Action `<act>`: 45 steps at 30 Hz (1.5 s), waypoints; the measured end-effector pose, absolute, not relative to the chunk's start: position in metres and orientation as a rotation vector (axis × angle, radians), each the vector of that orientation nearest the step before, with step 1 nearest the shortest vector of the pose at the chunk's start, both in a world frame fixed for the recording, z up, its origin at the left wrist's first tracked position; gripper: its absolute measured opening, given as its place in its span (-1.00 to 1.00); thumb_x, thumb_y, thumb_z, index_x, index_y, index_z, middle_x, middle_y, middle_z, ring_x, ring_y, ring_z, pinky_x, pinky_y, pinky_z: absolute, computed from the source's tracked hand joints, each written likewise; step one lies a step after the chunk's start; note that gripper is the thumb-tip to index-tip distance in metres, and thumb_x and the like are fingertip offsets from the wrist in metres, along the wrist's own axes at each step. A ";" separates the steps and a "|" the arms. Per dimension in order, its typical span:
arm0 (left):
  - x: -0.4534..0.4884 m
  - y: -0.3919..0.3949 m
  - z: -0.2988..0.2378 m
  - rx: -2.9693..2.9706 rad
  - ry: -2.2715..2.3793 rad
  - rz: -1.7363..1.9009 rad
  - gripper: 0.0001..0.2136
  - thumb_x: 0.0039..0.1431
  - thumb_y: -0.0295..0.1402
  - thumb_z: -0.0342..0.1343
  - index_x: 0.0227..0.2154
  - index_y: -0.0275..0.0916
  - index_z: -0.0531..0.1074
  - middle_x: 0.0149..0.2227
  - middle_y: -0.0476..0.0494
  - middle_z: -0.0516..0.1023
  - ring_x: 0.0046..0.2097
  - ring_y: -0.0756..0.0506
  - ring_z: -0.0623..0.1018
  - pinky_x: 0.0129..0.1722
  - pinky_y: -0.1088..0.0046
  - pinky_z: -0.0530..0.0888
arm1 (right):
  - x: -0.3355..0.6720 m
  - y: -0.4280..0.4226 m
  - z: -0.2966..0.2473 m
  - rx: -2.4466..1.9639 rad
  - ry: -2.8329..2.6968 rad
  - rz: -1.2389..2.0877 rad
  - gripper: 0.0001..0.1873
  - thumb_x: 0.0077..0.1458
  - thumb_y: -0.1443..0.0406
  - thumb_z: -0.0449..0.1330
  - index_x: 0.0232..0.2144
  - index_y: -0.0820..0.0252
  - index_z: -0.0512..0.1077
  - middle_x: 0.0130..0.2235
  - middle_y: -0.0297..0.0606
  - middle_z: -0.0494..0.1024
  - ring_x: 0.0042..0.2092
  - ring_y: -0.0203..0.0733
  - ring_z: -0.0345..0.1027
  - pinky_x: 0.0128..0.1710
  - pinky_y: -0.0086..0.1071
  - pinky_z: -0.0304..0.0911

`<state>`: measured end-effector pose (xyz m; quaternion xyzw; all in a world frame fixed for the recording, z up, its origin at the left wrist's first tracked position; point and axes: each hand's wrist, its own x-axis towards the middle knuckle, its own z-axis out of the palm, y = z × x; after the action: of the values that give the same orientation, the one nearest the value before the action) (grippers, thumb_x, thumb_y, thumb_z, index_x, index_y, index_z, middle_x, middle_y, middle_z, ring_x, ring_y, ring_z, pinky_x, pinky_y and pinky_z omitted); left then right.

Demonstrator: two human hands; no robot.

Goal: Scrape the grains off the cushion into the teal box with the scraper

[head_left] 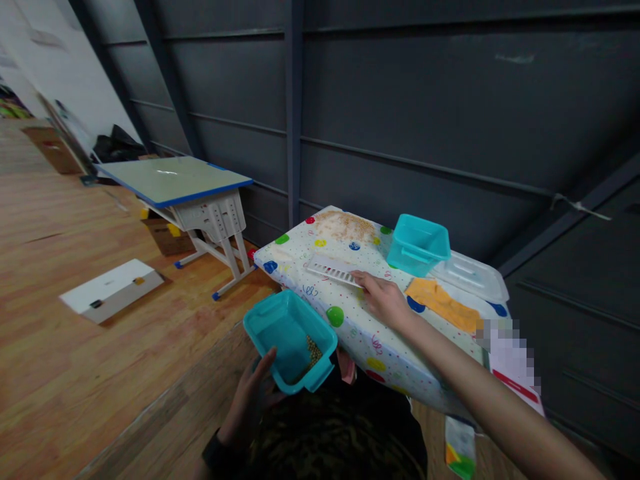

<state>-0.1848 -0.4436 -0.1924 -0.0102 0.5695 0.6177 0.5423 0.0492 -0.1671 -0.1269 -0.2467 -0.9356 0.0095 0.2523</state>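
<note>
My left hand (253, 392) grips the near wall of a teal plastic tub (283, 333) held below the table's edge; a small heap of yellowish grains lies in the tub's bottom corner. My right hand (383, 297) reaches over the table covered in a dotted white cloth (345, 320) and pinches the near end of a flat white slotted tray (333, 269). A pile of pale grain (344, 225) lies on the cloth at the far side. A second teal tub (419, 244) stands beyond my right hand.
A clear plastic lid (473, 275) and an orange cloth (443, 301) lie right of the second tub. A blue-edged desk (173, 179) stands to the left on the wooden floor, with a white flat box (111, 289) nearby. A dark panelled wall runs behind the table.
</note>
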 end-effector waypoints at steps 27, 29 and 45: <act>-0.185 -0.453 -0.185 0.006 1.332 1.517 -0.34 0.36 -0.13 0.47 0.44 -0.17 0.50 0.07 -0.31 0.84 -0.21 -0.26 0.85 -0.35 0.30 0.76 | 0.083 -0.131 -0.096 -1.135 -1.862 0.112 -0.65 0.51 0.02 0.06 0.03 0.09 0.50 -0.29 -0.11 0.70 -0.30 0.11 0.55 -0.27 -0.22 0.27; -0.184 -0.454 -0.178 -0.008 1.328 1.509 -0.26 0.36 -0.15 0.48 0.52 -0.16 0.41 0.04 -0.31 0.85 -0.27 -0.25 0.84 -0.40 0.32 0.72 | 0.085 -0.129 -0.096 -1.179 -1.850 0.097 -0.63 0.50 0.06 0.05 0.10 0.11 0.48 -0.27 -0.08 0.72 -0.31 0.12 0.53 -0.29 -0.23 0.23; -0.193 -0.465 -0.180 0.068 1.325 1.554 -0.26 0.45 -0.26 0.38 0.60 -0.12 0.33 0.41 -0.45 0.66 -0.04 -0.36 0.86 -0.15 0.15 0.82 | 0.067 -0.144 -0.106 -1.378 -2.093 0.120 -0.54 0.43 0.16 0.24 0.26 0.20 0.60 -0.17 -0.03 0.80 -0.18 0.16 0.65 -0.21 -0.21 0.38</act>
<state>-0.1934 -0.4648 -0.1795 0.0284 0.5531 0.6487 0.5219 0.0667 -0.1443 -0.1058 -0.5219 -0.7929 0.0453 0.3113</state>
